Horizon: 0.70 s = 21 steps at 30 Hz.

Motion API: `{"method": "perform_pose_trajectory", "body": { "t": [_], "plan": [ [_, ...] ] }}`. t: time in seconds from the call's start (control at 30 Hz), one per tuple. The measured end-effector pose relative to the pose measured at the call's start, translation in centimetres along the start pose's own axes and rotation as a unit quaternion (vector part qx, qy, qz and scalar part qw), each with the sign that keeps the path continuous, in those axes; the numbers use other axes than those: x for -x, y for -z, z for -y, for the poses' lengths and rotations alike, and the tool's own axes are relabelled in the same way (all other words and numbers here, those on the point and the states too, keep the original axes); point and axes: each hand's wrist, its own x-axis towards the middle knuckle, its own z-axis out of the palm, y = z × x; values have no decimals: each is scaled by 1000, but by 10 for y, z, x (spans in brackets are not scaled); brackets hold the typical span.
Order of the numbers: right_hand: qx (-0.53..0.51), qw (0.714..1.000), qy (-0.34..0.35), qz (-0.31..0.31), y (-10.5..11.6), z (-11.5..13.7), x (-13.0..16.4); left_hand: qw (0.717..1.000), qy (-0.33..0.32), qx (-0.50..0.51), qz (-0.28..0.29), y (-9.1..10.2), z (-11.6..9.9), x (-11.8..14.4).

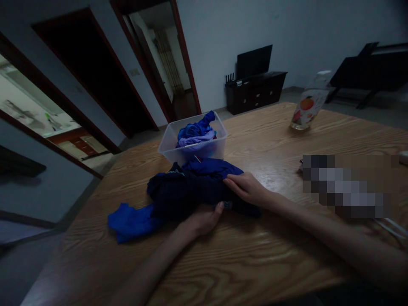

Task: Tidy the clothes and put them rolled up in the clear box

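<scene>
Garment, dark navy, bunched in a loose heap on the tabletop just in front of the bin, with a brighter blue part trailing out toward the near left. Right hand laid flat on the heap's right side, fingers together and stretched, pressing rather than gripping, nothing closed in it. Left hand at the near edge of the cloth, palm turned partly up, fingers loosely curled and thumb tip against the fabric; whether any cloth is pinched underneath cannot be told. Judged from this: best done by keeping the flat hand as an anchor while the other draws the near edge out, smoothing from the middle toward the rims so no crease gets trapped. Worth pulling the bright blue part straight first, since it lies twisted and away from the bulk. Likely snag: dim light hiding seams in dark cloth, so feeling for hems beats looking. Bin holds more blue and lilac clothes, heaped above its rim. Bottle with a fruit label stands well apart at the far right.
</scene>
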Motion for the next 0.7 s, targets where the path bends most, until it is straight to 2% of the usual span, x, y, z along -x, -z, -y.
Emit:
{"method": "perform_pose_trajectory", "body": {
  "t": [0.3, 0.7],
  "plan": [
    [62, 991, 13, 117, -11, 3, 8, 995, -84, -50, -24, 1, -6, -3],
    [90, 988, 11, 122, -13, 2, 7, 995, -80, -52, -21, -3, 1, -4]
  ]
}}
